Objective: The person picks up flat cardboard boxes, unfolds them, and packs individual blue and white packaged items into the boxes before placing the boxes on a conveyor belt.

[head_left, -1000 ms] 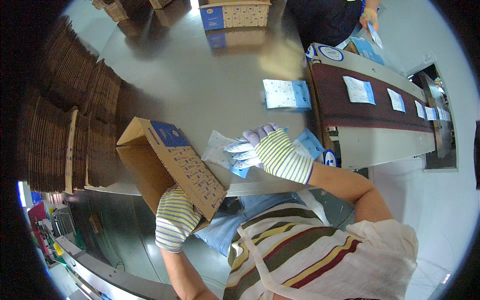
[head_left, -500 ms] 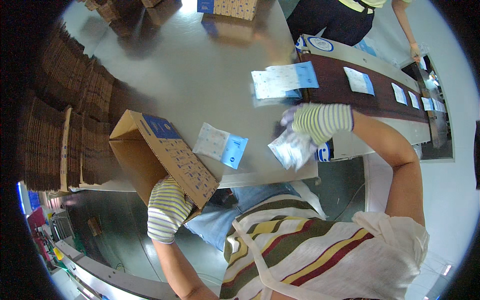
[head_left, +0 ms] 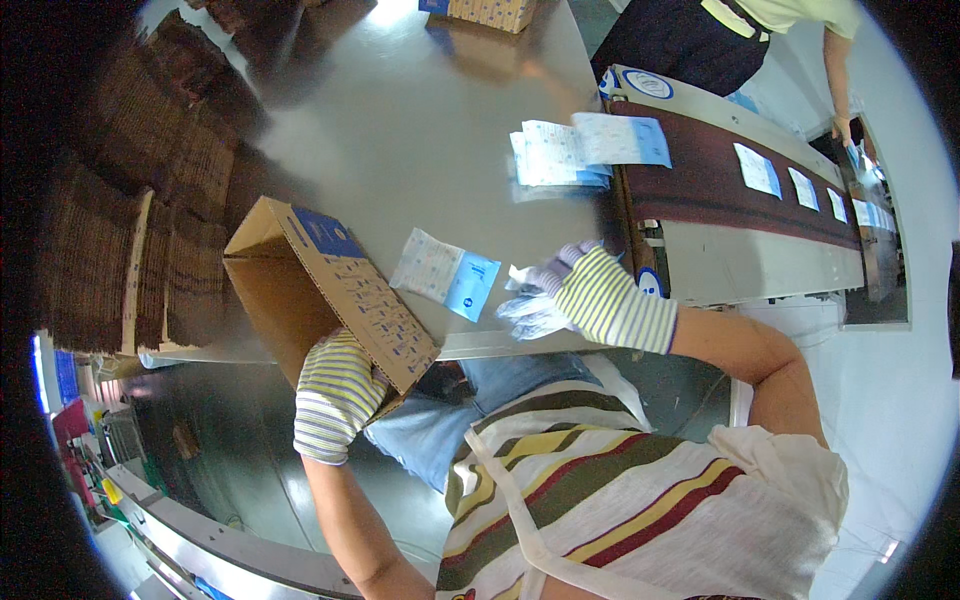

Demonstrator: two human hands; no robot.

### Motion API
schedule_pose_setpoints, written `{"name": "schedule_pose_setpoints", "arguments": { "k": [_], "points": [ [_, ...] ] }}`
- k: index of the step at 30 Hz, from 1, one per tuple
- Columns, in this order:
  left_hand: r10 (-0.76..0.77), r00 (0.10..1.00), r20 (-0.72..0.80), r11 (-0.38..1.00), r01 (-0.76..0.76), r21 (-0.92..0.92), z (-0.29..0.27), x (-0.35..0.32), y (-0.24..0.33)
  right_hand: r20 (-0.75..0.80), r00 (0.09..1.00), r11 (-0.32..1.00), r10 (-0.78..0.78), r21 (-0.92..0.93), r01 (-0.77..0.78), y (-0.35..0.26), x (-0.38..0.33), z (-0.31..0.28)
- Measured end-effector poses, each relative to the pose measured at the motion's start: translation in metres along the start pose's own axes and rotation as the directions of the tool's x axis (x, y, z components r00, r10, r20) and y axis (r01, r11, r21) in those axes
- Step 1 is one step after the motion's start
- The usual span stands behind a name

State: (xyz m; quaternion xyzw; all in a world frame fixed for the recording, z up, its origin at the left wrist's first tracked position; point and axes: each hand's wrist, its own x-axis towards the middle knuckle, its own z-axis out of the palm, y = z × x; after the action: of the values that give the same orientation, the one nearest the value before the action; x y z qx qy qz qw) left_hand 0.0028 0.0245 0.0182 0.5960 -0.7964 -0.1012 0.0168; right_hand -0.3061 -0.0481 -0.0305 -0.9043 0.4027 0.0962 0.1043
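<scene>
A printed brown cardboard box [head_left: 365, 310] lies tilted at the table's near edge, its open end toward me. My left hand [head_left: 338, 395], in a striped knit glove, is closed on the box's lower edge, its fingertips hidden inside. My right hand [head_left: 612, 302], gloved alike, grips white-and-blue packets [head_left: 535, 316] above the table's near edge; how many is hard to tell through the blur. Between the box and this hand, a single packet [head_left: 447, 275] lies flat on the metal. Farther off, a small pile of packets [head_left: 550, 155] rests at the belt's end.
A dark red conveyor belt [head_left: 700, 180] on the right carries several spaced packets [head_left: 758, 170]. Stacks of flattened cardboard [head_left: 190, 250] line the table's left side. Another printed box [head_left: 490, 12] stands at the far edge. A co-worker's hand [head_left: 841, 130] is beside the belt's far end.
My right hand has moved left with its packets, nearer the lone packet. A further packet on the belt has reached the pile and overlaps it. My left hand keeps its hold on the box.
</scene>
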Motion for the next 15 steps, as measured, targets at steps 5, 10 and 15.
{"name": "schedule_pose_setpoints", "arguments": {
  "k": [5, 10, 15],
  "points": [
    [0.000, 1.000, -0.010, 1.000, 0.000, 0.009, 0.001, -0.004, -0.003, -0.206, 0.972, 0.975, -0.113, -0.214, 0.068, -0.005, 0.013, 0.020],
    [-0.057, 0.990, 0.126, 0.998, 0.057, 0.003, -0.009, 0.000, 0.003, -0.044, 0.999, 0.878, -0.029, 0.476, 0.047, 0.011, 0.032, 0.011],
    [-0.031, 0.997, 0.077, 0.999, 0.035, -0.042, -0.001, 0.003, 0.000, -0.199, 0.968, -0.054, 0.153, 0.976, 0.209, 0.010, 0.024, 0.091]
  ]
}}
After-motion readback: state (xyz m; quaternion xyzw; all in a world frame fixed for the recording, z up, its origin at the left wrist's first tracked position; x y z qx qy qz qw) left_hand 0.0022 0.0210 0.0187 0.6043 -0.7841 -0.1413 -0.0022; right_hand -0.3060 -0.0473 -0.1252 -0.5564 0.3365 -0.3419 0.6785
